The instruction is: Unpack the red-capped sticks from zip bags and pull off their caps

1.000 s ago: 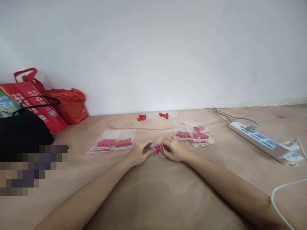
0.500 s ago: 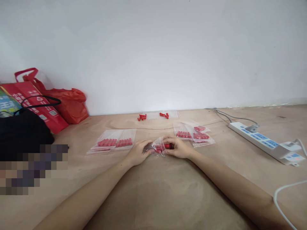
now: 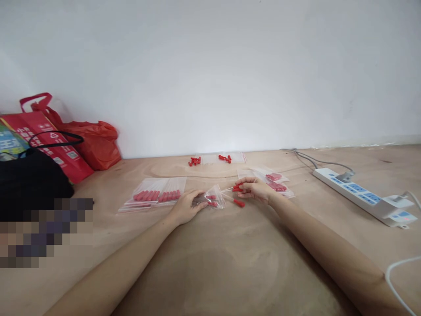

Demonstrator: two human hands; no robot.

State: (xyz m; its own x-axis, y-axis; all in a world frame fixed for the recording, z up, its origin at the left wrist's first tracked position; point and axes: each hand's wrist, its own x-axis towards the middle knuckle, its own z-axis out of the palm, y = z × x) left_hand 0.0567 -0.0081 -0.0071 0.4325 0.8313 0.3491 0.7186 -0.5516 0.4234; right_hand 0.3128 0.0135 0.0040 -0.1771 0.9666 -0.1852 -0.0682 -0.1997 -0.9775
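Note:
My left hand [image 3: 186,205] pinches one end of a small clear zip bag [image 3: 215,199] that holds a few red-tipped pieces and lies on the plywood surface. My right hand [image 3: 255,188] is closed on a few thin clear sticks with red tips [image 3: 235,189], just right of the bag's mouth. One more red-tipped stick [image 3: 237,202] lies loose on the wood between the bag and my right hand. Filled bags lie flat to the left [image 3: 158,194] and behind my right hand [image 3: 276,182].
Loose red pieces [image 3: 194,161] and empty clear bags [image 3: 235,157] sit by the white wall. A white power strip [image 3: 363,195] with cables lies at the right. Red shopping bags [image 3: 82,145] and a black bag [image 3: 31,184] stand at the left.
My right hand has pulled away to the right from the bag, drawing red-tipped sticks out of it. One stick now lies loose on the wood. My left hand stays on the bag.

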